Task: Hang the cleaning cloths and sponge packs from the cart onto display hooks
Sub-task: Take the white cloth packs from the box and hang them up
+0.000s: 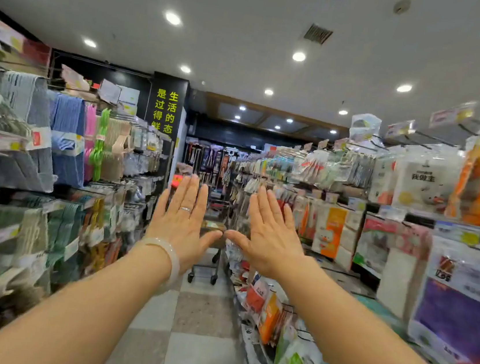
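While both arms reach forward down the aisle, I hold my left hand (pixel 182 215) and right hand (pixel 269 230) flat, fingers straight, thumbs nearly touching, holding nothing; I judge this a calibration pose, not a grasp. Beyond them, the cart (pixel 208 256) stands on the floor (pixel 197 343), long axis apparently along the aisle. Its contents are hidden.

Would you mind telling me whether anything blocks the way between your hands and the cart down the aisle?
Nothing visible does. Both the left hand and right hand are raised, open and empty, and the tiled floor runs bare to the cart, which the hands partly hide.
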The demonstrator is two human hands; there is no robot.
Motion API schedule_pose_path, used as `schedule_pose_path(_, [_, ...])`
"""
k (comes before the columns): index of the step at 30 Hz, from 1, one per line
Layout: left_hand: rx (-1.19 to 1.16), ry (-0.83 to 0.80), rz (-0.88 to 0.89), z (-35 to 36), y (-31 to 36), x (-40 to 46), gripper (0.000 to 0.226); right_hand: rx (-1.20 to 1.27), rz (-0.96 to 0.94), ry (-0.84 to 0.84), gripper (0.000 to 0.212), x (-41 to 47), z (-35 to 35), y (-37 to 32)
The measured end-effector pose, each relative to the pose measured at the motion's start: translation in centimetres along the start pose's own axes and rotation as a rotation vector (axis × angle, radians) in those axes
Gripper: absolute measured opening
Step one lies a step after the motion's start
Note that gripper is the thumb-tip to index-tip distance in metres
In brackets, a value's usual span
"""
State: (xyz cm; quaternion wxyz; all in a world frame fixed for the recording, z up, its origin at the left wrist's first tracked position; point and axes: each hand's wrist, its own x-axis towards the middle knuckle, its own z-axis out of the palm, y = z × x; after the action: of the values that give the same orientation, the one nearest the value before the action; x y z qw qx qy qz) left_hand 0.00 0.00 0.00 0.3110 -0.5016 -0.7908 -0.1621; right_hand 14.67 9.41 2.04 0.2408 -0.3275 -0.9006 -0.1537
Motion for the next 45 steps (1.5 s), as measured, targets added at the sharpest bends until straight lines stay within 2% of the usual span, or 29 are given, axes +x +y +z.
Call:
schedule_pose_path(5, [0.063, -0.059, 0.019, 10.5, -4.9, 6.8, 0.084, -0.029, 0.001, -0.064, 0.09, 9.2, 10.4, 0.2])
schedule_pose_path(12, [0.035, -0.207, 0.019, 22.7, -11.4, 22.4, 0.086, -0.01, 0.019, -0.075, 0.088, 27.1, 20.9, 2.4])
schedule_pose_path(21, [-0.006, -0.305, 0.052, 43.1, -12.7, 38.3, 0.086, -0.018, 0.058, -0.133, 0.088, 44.3, 38.2, 9.5])
schedule_pose_path(27, [-0.006, -0.351, 0.03, 57.9, -14.2, 52.3, 0.086, 0.034, 0.052, -0.202, 0.087, 60.1, 51.3, 15.6])
schedule_pose_path(35, [-0.027, -0.357, -0.011, 75.9, -19.7, 70.0, 0.084, 0.07, 0.003, -0.264, 0.083, 79.7, 68.0, 19.7])
schedule_pose_path(40, [-0.035, -0.379, 0.037, 89.2, -22.2, 81.8, 0.085, 0.066, 0.019, -0.295, 0.082, 91.9, 79.3, 22.7])
schedule_pose_path(45, [-0.081, -0.417, 0.078, 101.1, -22.7, 94.7, 0.084, 0.045, 0.088, -0.333, 0.082, 105.0, 87.8, 28.3])
